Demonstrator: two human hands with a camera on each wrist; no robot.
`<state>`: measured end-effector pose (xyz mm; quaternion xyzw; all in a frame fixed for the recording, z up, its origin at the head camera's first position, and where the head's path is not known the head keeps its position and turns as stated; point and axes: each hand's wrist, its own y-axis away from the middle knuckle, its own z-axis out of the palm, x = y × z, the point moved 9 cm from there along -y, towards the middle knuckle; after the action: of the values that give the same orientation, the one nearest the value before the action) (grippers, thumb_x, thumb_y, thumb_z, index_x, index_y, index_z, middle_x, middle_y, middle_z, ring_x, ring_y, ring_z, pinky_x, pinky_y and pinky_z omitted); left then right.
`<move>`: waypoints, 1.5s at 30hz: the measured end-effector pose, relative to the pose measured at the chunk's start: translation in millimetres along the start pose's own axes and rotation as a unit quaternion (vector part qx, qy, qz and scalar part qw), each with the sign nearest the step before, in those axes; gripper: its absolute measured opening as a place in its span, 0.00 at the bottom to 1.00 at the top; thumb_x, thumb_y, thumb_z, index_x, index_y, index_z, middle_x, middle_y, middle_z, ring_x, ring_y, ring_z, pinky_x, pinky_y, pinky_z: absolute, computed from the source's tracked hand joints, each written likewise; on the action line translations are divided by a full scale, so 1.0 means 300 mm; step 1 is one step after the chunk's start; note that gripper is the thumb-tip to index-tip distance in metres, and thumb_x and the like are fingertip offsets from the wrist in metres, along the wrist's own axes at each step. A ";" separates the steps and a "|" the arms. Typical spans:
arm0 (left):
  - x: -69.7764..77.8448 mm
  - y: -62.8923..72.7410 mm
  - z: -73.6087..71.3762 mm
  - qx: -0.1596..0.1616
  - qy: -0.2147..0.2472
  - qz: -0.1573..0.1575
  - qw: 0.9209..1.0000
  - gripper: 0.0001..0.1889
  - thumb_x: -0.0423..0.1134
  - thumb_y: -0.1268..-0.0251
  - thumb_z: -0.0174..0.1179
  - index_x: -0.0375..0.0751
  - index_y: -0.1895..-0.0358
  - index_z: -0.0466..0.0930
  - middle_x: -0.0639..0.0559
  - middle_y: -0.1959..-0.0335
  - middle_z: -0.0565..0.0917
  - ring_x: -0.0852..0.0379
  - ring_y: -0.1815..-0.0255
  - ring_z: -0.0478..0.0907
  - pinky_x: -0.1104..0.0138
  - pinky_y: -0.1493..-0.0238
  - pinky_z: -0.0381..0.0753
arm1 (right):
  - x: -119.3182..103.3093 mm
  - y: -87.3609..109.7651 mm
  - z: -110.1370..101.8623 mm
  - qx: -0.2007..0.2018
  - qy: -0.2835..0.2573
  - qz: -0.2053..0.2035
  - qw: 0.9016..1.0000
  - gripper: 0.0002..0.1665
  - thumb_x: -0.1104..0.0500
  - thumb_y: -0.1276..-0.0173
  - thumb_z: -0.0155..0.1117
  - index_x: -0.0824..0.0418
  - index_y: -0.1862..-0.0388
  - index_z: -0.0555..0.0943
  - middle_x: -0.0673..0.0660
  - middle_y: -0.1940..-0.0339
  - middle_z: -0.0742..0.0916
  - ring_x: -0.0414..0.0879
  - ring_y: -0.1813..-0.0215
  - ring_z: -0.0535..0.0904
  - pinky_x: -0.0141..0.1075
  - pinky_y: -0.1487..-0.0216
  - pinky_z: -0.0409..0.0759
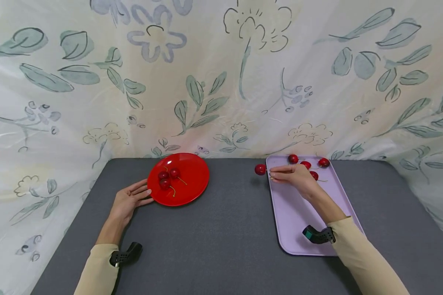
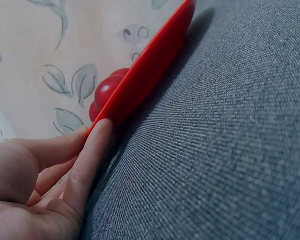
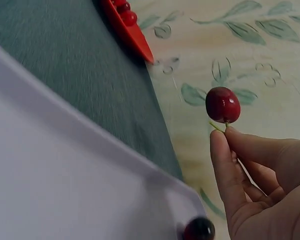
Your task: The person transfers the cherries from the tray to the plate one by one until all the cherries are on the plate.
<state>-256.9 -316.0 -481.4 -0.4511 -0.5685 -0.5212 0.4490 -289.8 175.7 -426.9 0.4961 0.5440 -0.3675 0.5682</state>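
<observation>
A red plate (image 1: 192, 190) holds three cherries (image 1: 164, 183) with stems. At its left edge, my left hand (image 1: 127, 203) grips the rim between fingertips, which the left wrist view shows close up on the red plate (image 2: 145, 80). My right hand (image 1: 293, 178) is above the upper left part of a lilac tray (image 1: 295, 221). Its thumb and finger pinch the green stem of a cherry (image 3: 223, 105), which is held in the air just past the tray's left edge. Several other cherries (image 1: 323, 162) lie at the tray's far end, partly hidden by the hand.
A dark grey tabletop (image 1: 229, 229) lies under the plate and the tray. Behind it hangs a pale curtain (image 1: 206, 53) printed with leaves and flowers. Black straps with small devices (image 1: 319, 234) sit on both wrists.
</observation>
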 end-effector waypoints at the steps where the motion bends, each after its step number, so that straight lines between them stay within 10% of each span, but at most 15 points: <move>1: 0.000 -0.001 0.000 0.000 -0.001 0.000 1.000 0.31 0.34 0.30 0.59 0.31 0.27 0.59 0.45 0.43 0.78 0.64 0.57 0.84 0.65 0.53 0.85 | -0.003 -0.006 0.015 -0.006 0.001 -0.004 1.000 0.25 0.67 0.33 0.66 0.80 0.42 0.75 0.59 0.57 0.89 0.40 0.60 0.87 0.43 0.47 0.82; 24: 0.006 -0.006 -0.006 -0.006 0.007 0.001 1.000 0.32 0.34 0.30 0.59 0.30 0.27 0.59 0.52 0.47 0.79 0.64 0.57 0.85 0.65 0.54 0.85 | -0.016 -0.146 0.295 -0.026 -0.044 -0.008 0.999 0.19 0.70 0.33 0.63 0.79 0.45 0.78 0.75 0.49 0.82 0.43 0.62 0.87 0.50 0.45 0.78; 45: 0.000 -0.017 -0.002 -0.011 0.007 0.006 1.000 0.32 0.33 0.30 0.59 0.31 0.26 0.58 0.49 0.45 0.78 0.64 0.56 0.84 0.64 0.53 0.85 | 0.026 -0.211 0.515 -0.029 -0.068 0.000 0.997 0.15 0.73 0.36 0.66 0.78 0.50 0.82 0.66 0.58 0.88 0.42 0.68 0.86 0.42 0.52 0.85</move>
<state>-262.0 -317.0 -482.4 -0.4557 -0.5571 -0.5280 0.4508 -310.0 12.7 -458.1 0.4538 0.5145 -0.3842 0.6179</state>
